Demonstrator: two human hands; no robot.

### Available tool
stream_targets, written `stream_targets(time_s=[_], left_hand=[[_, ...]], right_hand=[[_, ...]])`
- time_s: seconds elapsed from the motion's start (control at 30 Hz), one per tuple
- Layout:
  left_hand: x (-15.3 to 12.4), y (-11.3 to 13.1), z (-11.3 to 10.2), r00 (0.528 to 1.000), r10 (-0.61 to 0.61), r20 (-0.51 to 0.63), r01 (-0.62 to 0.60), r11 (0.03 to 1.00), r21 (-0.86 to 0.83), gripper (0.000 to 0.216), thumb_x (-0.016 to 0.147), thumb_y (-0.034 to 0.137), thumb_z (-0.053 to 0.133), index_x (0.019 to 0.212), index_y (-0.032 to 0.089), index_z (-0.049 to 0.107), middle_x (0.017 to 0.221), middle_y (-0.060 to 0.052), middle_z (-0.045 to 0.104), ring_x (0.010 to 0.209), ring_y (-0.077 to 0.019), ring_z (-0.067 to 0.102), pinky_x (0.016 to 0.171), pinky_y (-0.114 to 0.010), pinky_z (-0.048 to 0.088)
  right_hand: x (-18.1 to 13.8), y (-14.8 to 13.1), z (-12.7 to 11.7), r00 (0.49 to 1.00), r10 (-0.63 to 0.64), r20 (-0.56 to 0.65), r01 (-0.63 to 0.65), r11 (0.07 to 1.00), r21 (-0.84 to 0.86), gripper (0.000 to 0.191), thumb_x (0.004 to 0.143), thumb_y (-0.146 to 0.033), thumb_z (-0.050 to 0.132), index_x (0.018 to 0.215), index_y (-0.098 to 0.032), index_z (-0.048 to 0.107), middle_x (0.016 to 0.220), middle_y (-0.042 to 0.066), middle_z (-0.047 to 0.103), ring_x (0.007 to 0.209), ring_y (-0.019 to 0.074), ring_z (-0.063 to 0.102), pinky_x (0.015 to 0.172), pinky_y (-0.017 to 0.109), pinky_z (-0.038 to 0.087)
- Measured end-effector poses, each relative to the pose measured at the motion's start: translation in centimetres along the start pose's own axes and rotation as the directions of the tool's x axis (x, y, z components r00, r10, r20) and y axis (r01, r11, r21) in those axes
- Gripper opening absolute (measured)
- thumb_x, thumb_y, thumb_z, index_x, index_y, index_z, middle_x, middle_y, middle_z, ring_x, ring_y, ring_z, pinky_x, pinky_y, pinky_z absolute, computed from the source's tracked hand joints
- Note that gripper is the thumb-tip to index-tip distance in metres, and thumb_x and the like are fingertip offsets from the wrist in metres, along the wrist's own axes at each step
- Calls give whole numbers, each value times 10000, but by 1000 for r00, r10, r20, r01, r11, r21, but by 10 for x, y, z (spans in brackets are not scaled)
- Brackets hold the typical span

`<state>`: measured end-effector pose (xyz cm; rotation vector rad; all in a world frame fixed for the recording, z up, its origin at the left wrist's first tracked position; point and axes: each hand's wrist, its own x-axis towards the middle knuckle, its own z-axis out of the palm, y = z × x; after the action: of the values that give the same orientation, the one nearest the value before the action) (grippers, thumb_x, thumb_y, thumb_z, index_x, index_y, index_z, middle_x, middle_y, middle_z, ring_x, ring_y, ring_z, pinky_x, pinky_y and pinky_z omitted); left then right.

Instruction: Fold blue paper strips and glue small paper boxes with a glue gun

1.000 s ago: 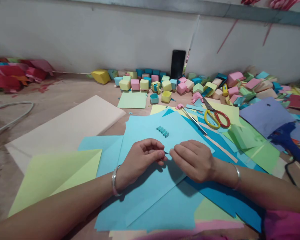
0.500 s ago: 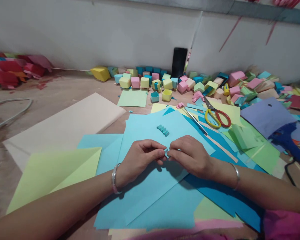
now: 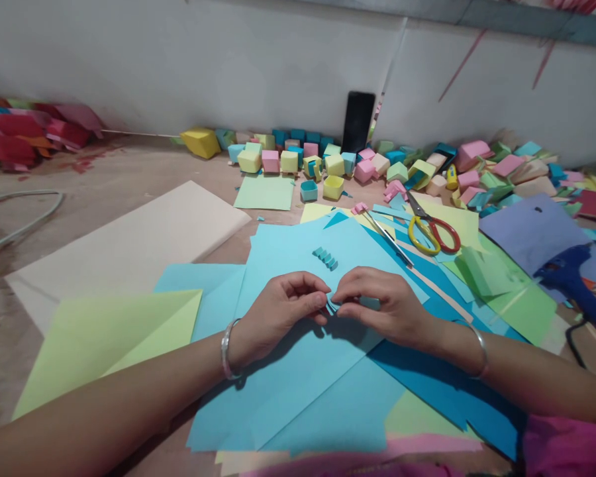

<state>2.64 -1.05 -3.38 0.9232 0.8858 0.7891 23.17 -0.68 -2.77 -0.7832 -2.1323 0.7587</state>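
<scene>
Over a stack of light blue paper (image 3: 298,397), my left hand (image 3: 295,305) pinches a small strip of blue paper (image 3: 332,305) between thumb and fingertips. My right hand (image 3: 382,301) grips the same strip from the other side, its thumb and forefinger close to the left fingertips. Part of a blue paper piece (image 3: 369,303) shows beneath the right hand's fingers. Just beyond the hands, a small pleated strip of teal paper (image 3: 325,258) lies on the top sheet. The fingers hide most of the held strip.
Scissors (image 3: 433,228) with yellow and red handles and metal tweezers (image 3: 392,238) lie to the right. A blue glue gun (image 3: 571,271) is at far right. Small paper boxes (image 3: 291,162) line the wall, with a phone (image 3: 358,122) propped behind. Green paper (image 3: 119,344) lies left.
My right hand's fingers have opened a little and shifted slightly, so more of the blue paper shows between and under them. My left hand keeps its pinch.
</scene>
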Motion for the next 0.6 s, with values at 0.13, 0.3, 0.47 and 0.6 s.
stream_targets(time_s=[0.13,0.3,0.47,0.6], left_hand=[[0,1,0,1000,-11,10,11,1000,21,214,768,279,767,861,113,669,721,-11,655,562,-104,642,556,-219,545],[-1,1,0,1000,2,21,-4,997,73,212,762,283,769,836,107,676,753,-33,673,566,-110,639,558,-238,548],[-2,1,1,1000,9,28,-12,996,90,219,751,291,774,815,105,677,771,-46,687,567,-110,636,562,-244,537],[-2,2,1,1000,23,20,-25,995,93,221,756,301,769,813,110,674,768,-45,689,566,-105,630,566,-240,521]], right_hand=[[-2,-1,2,994,-92,-59,86,992,-94,97,908,-209,594,960,-179,671,859,67,689,800,143,643,709,267,539],[-2,1,2,987,-158,-15,155,979,-132,103,927,-173,545,951,-173,645,832,68,676,779,140,623,683,258,525],[-3,4,3,985,-171,22,173,977,-123,97,941,-180,531,950,-169,627,814,54,669,763,129,608,673,242,504],[-5,3,5,975,-221,-1,217,962,-167,84,936,-141,525,924,-158,607,790,45,666,764,126,601,693,231,492]])
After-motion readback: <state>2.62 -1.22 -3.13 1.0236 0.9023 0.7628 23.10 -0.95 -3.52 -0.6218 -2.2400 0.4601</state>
